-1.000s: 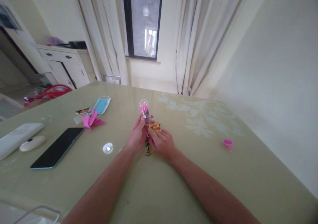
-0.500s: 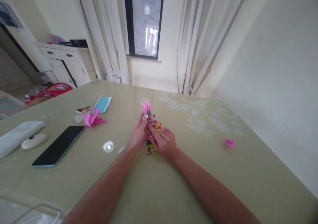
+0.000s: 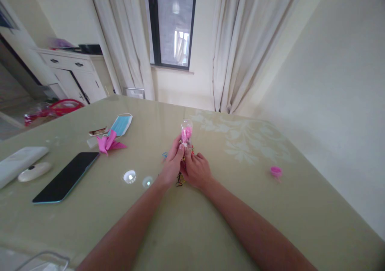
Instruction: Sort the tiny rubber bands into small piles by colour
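A clear bulb-shaped bottle (image 3: 187,131) with pink stuff inside stands between my hands, rounded end up. My left hand (image 3: 172,164) is closed around its lower part from the left. From the right, my right hand (image 3: 197,170) closes on the bottle's lower end with curled fingers. Small colourful bands (image 3: 179,179), apparently hair ties, lie on the table under and beside my hands, partly hidden by them. The bottle's opening is hidden by my fingers.
A pink cap (image 3: 276,172) lies at the right. Towards the left are a phone (image 3: 67,176), a pink folded-paper crane (image 3: 110,143), a blue face mask (image 3: 120,125), a white oval object (image 3: 34,172) and a long white case (image 3: 21,164). A wall borders the table's right side.
The bottle has swung slightly to the right and stands more upright. My right hand has moved from the bands up against the bottle's lower end. The view has shifted slightly.
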`<state>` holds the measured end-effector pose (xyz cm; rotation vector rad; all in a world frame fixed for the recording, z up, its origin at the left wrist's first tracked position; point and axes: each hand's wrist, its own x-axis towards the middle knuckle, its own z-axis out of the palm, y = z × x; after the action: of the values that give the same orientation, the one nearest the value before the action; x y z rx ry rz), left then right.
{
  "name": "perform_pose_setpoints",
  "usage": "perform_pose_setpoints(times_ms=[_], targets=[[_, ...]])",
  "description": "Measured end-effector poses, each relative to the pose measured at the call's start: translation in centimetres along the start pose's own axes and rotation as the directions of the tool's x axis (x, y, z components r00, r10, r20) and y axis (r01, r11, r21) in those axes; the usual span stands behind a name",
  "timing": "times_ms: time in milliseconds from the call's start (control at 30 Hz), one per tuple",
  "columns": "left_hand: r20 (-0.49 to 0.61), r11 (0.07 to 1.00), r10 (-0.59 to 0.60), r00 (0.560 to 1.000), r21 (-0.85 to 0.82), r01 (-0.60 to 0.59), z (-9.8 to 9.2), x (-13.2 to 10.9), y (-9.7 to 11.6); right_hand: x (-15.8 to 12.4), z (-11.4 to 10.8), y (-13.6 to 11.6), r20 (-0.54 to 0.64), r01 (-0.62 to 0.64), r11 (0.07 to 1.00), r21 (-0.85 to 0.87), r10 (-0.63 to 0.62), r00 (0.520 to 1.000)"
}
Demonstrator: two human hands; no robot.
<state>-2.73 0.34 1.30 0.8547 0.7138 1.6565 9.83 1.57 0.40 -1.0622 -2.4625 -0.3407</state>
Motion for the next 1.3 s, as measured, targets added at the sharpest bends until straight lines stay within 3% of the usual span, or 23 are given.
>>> perform_pose_setpoints(times_ms=[300,467,700,833,1100,1300], targets=[[-0.067,0.979,-0.080,0.995,-0.190,0.066,0.4,0.6,1.8,-0.1,-0.1,0.3,-0.120,0.111,0.989,0.094,-0.100,0.988],[-0.051,0.975,-0.084,0.995,-0.211,0.072,0.7,0.6,2.2,0.1,-0.6,-0.2,-0.089,0.070,0.994,0.087,-0.062,0.994],[-0.016,0.993,-0.059,0.998,-0.107,0.057,0.4,-0.2,0.2,0.1,-0.1,-0.5,0.000,-0.049,0.996,0.078,0.049,0.999],[-0.046,0.989,-0.067,0.997,-0.138,0.060,0.5,-0.2,-0.1,0.1,0.0,-0.5,0.038,-0.033,0.997,0.063,0.031,0.999],[-0.085,0.976,-0.101,0.991,-0.201,0.083,0.7,0.7,2.3,0.3,-0.6,-0.4,-0.060,0.043,0.989,0.143,-0.035,0.998],[-0.023,0.976,-0.111,0.994,-0.192,0.104,0.7,0.5,2.9,0.2,-0.5,-0.5,-0.061,0.012,0.986,0.168,-0.002,0.998]])
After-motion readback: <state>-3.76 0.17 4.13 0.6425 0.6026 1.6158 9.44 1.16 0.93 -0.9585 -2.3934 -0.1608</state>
